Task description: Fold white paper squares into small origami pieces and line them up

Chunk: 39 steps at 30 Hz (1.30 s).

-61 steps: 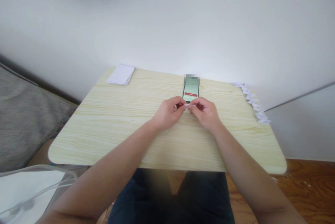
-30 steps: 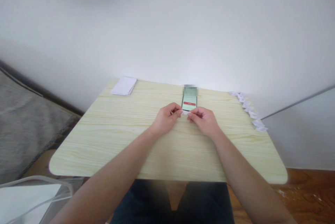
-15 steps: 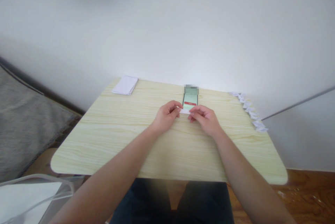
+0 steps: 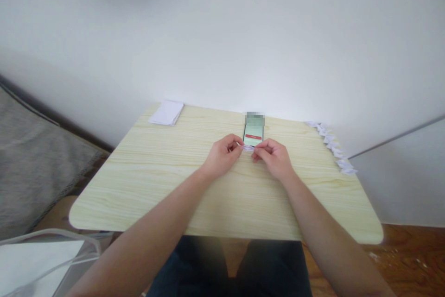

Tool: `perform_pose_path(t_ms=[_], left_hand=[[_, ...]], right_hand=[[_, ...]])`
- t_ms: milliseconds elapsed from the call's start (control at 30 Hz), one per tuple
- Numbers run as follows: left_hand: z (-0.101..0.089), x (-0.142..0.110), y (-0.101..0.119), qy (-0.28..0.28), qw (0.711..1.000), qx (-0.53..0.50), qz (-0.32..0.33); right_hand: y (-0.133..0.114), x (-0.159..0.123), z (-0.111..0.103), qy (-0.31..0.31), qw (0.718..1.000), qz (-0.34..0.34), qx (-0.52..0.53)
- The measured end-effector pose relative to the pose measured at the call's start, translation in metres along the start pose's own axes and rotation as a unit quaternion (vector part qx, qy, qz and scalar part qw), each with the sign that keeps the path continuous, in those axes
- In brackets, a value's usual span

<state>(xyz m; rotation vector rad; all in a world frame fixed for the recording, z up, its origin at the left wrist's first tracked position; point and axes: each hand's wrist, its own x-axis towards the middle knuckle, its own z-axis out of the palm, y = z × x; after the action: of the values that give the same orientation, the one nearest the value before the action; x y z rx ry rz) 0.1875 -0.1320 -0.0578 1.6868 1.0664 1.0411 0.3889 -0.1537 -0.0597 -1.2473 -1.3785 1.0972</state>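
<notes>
A small folded piece of white paper is stretched between my two hands, just above the table. My left hand pinches its left end between thumb and fingers. At the other end, my right hand grips the paper the same way. Directly behind the paper lies a phone with a lit, greenish screen and a red bar; its upper part is blurred out. The fingers cover part of the paper, so its exact folds are hard to make out.
The pale wood-grain table stands against a white wall. A stack of white paper sheets lies at the back left. Several small folded paper pieces line the right edge. Beyond the left edge are grey cloth and a pale cable.
The paper between my hands now looks narrower and creased, where before it showed a flatter white face. My left thumb has closed toward the fingertips. Both hands stay in nearly the same place.
</notes>
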Motion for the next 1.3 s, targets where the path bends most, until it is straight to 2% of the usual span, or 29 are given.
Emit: perform_pose_path(t_ms=[367, 467, 567, 633, 700, 900, 1000, 1100, 1300], left_hand=[[0.001, -0.002, -0.003, -0.01, 0.999, 0.035, -0.011], [0.0, -0.002, -0.001, -0.026, 0.999, 0.031, -0.002], [-0.001, -0.004, 0.002, -0.038, 0.999, 0.018, 0.014], [-0.002, -0.004, 0.004, -0.037, 0.999, 0.006, 0.017], [-0.002, -0.003, 0.003, -0.03, 0.999, 0.005, 0.016], [0.0, 0.0, -0.001, -0.02, 0.999, 0.033, 0.018], [0.0, 0.001, -0.002, -0.021, 0.999, 0.046, 0.013], [-0.001, 0.002, -0.003, -0.026, 0.998, 0.05, 0.006], [-0.001, 0.003, -0.007, -0.024, 0.999, 0.04, 0.004]], right_hand=[[-0.008, -0.002, 0.005, 0.015, 0.999, 0.014, -0.045], [-0.012, -0.002, 0.004, 0.018, 0.995, 0.022, -0.099], [-0.014, -0.001, -0.007, 0.015, 0.987, 0.034, -0.154], [-0.014, 0.003, -0.024, 0.01, 0.984, 0.057, -0.167], [-0.014, 0.012, -0.052, 0.035, 0.979, 0.093, -0.177], [-0.019, 0.06, -0.166, 0.168, 0.939, 0.183, -0.24], [-0.018, 0.084, -0.208, 0.205, 0.909, 0.229, -0.282], [-0.011, 0.1, -0.228, 0.227, 0.881, 0.261, -0.322], [-0.008, 0.108, -0.232, 0.245, 0.85, 0.258, -0.389]])
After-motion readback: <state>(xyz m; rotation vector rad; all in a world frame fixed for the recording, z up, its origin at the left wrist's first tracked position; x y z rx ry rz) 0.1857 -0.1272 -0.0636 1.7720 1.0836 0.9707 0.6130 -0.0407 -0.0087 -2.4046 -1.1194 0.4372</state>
